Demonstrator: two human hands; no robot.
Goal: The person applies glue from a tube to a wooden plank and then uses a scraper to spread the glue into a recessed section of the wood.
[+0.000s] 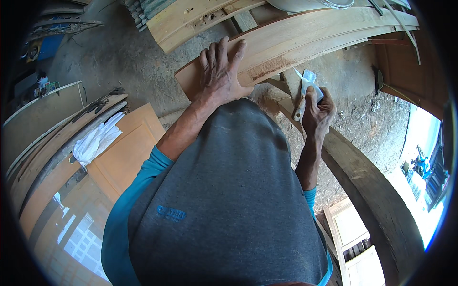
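My left hand (220, 71) lies with spread fingers on the near left end of a long, pale wooden board (305, 43). Right of it, the board's near edge carries a rough reddish-brown patch (271, 68). Just off that edge, my right hand (318, 110) is closed, thumb pressed on a pale, translucent flat piece (309, 78), which looks like a plastic scraper. Against it lies a narrow tool with a worn, stained handle (299, 108), perhaps a putty knife; whether my fingers grip this too, I cannot tell.
Another thick timber (191, 24) lies beyond the board, near a white bucket (305, 4). A curved dark beam (367, 186) runs down my right side. At left stand a panelled door (126, 148), a white cloth (98, 138) and stacked planks. Brown furniture (405, 66) is at far right.
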